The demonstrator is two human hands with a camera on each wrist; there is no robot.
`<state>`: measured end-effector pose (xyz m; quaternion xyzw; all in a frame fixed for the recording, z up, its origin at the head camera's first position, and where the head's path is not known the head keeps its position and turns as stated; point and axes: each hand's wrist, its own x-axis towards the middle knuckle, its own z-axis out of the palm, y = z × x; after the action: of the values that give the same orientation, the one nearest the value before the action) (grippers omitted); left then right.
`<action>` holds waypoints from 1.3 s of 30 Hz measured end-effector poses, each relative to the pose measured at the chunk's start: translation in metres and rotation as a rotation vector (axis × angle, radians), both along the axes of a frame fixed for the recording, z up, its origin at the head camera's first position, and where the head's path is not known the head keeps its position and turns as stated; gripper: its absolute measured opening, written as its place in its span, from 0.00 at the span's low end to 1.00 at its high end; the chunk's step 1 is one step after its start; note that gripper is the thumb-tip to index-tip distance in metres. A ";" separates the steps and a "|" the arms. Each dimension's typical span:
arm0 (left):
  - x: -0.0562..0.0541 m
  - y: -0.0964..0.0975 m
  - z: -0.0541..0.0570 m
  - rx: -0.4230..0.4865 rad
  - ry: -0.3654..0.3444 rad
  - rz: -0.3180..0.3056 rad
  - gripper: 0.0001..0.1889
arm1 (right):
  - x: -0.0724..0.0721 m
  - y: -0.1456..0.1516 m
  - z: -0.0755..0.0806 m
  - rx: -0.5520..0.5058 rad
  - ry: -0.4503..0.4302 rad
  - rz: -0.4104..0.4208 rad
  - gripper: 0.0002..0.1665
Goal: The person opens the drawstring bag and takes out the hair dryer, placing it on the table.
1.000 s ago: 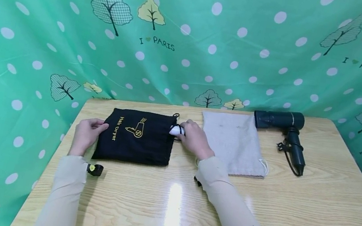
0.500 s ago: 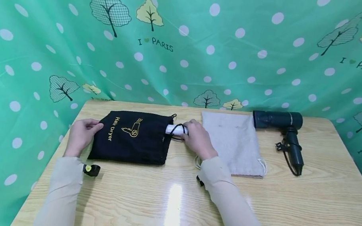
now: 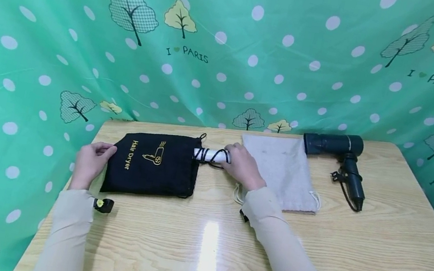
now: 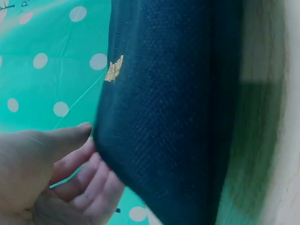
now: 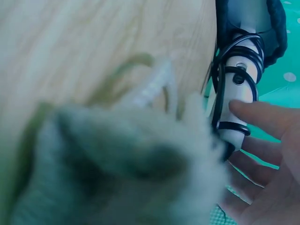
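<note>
A black drawstring bag point(image 3: 153, 173) printed "Hair Dryer" in yellow lies on the left of the table. My left hand point(image 3: 91, 161) pinches its closed left edge; the left wrist view shows thumb and fingers at a corner of the black cloth bag point(image 4: 164, 103). Out of the bag's mouth on the right sticks the white handle of a hair dryer point(image 3: 215, 156), wound with black cord. My right hand point(image 3: 244, 165) grips the end of that handle. In the right wrist view, the thumb presses on the white hair dryer handle point(image 5: 236, 93). The dryer's head is mostly hidden inside the bag.
A flat light grey cloth bag point(image 3: 280, 171) with a white drawstring lies right of my right hand, partly under the forearm. Beyond it sits a dark hair dryer point(image 3: 335, 144), its cord wrapped round the handle. A green dotted curtain point(image 3: 230, 60) hangs behind the table.
More of the white handle and its cord now shows outside the bag. My right hand has moved slightly right with it, while my left hand and the bag have shifted left.
</note>
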<state>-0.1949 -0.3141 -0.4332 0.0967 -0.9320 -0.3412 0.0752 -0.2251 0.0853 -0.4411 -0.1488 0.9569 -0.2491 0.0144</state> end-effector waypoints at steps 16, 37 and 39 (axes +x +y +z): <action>-0.012 0.046 -0.011 -0.111 -0.017 -0.297 0.20 | 0.002 -0.033 0.001 0.075 0.100 0.149 0.26; -0.001 0.064 -0.026 -0.471 -0.091 -0.333 0.21 | 0.001 -0.037 -0.006 0.131 0.172 0.106 0.27; -0.002 0.063 -0.027 -0.471 -0.088 -0.330 0.20 | 0.001 -0.037 -0.005 0.131 0.164 0.103 0.27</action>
<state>-0.1968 -0.2512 -0.4601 -0.0614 -0.9911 -0.1185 -0.0015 -0.2237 0.0480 -0.4466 -0.2164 0.9601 -0.1720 -0.0417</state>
